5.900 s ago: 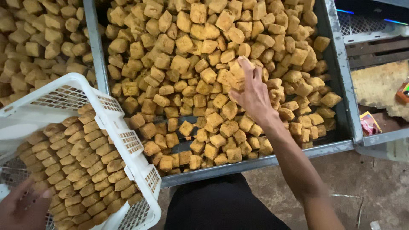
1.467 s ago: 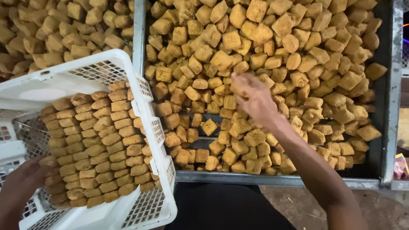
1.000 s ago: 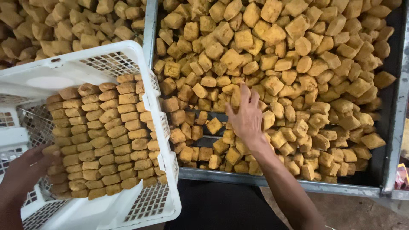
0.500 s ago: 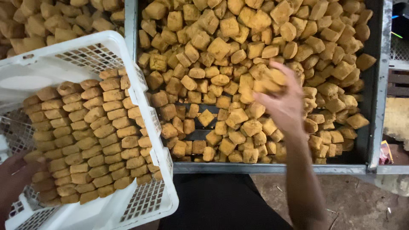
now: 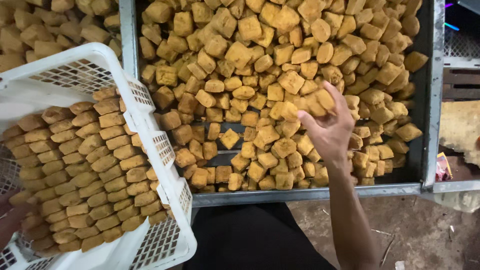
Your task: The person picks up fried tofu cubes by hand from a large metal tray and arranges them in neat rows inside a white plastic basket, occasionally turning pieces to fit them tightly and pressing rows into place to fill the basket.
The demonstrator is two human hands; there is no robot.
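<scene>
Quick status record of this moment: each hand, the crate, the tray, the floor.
right hand: raised over the metal tray, fingers closed on several fried tofu cubes
left hand: at the lower left edge, against the white plastic crate, mostly out of frame
white plastic crate: tilted, filled with neat rows of packed tofu pieces
metal tray: holds a loose heap of cubes, dark bare patch near the front
floor: dirt, scattered scraps

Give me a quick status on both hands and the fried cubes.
Right hand lifted over metal tray, shut on fried cubes. Left hand steadies tilted white crate, grip hidden. Nothing between tray and crate.
</scene>
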